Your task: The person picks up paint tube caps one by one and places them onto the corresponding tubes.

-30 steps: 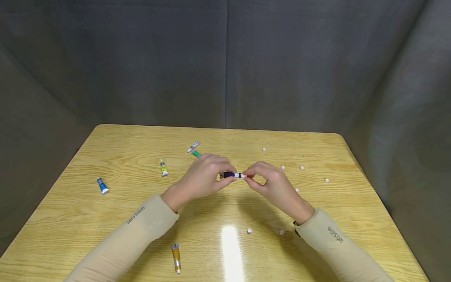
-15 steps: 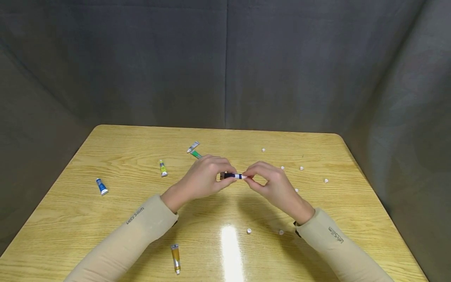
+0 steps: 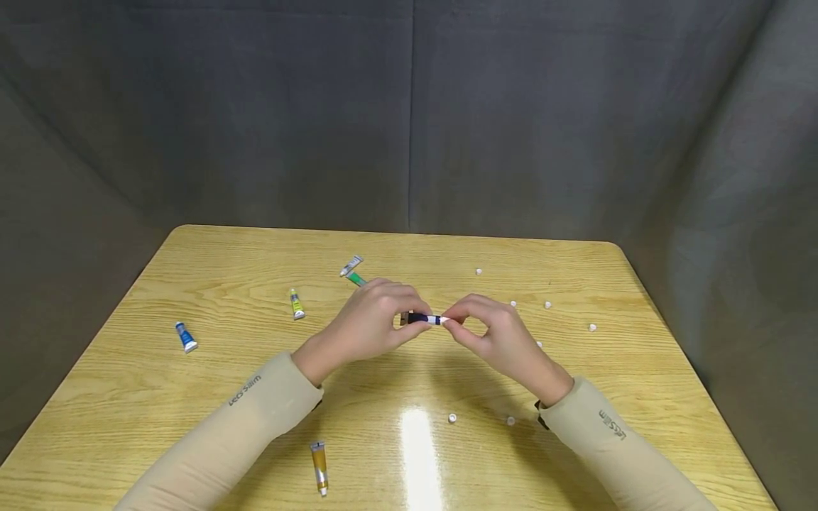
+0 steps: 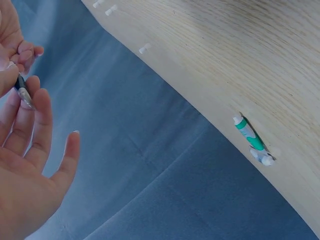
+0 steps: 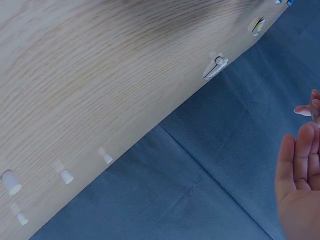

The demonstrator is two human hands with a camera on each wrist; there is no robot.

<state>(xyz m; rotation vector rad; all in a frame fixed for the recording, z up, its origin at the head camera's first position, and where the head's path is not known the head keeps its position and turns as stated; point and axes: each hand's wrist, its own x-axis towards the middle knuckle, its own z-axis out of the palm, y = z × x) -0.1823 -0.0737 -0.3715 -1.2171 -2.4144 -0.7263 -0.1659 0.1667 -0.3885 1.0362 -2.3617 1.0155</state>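
Observation:
Above the middle of the table, my left hand pinches a dark purple paint tube with a white band, held level with its crimped end to the left. My right hand pinches the white tip of that tube between thumb and forefinger; whether a separate cap sits there is hidden by the fingertips. In the left wrist view the tube shows between the left thumb and fingers, its flat end outward. The right wrist view catches only part of the right hand, its grip out of frame.
Left on the wooden table lie a blue tube, a yellow tube, a gold tube, a green tube and a silver-white tube. Several white caps are scattered on the right. A grey curtain hangs behind.
Both hands stay at nearly the same place on the tube. The right hand and wrist have shifted very slightly; the things on the table have not moved.

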